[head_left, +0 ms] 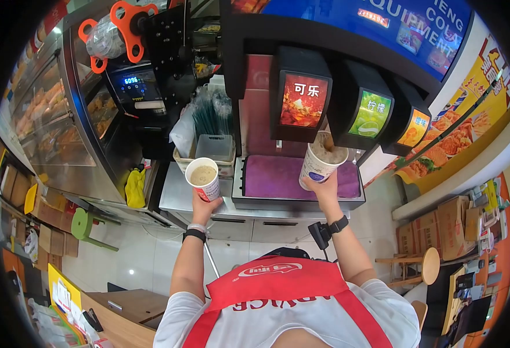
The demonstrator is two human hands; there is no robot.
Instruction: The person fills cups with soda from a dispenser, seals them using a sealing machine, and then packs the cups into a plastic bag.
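A filled paper cup [204, 187] is gripped by my left hand [206, 204], over the metal counter in front of the drink machine. Its top shows a pale brown, foamy drink. My right hand [323, 190] is wrapped around a second paper cup [315, 167], holding it beneath the drink dispenser [302, 95], between the red-label and green-label heads. A brown stream falls into that cup, and foam or ice shows inside it. Below lies the drip tray with a purple cloth [272, 177] on it.
A bin of wrapped straws [213, 124] stands behind the left cup. Left of it are a cup sealing machine [136, 87], a yellow cloth [134, 188] and a glass food cabinet [51, 122]. Cardboard boxes [440, 226] and a wooden stool [431, 267] are at the right.
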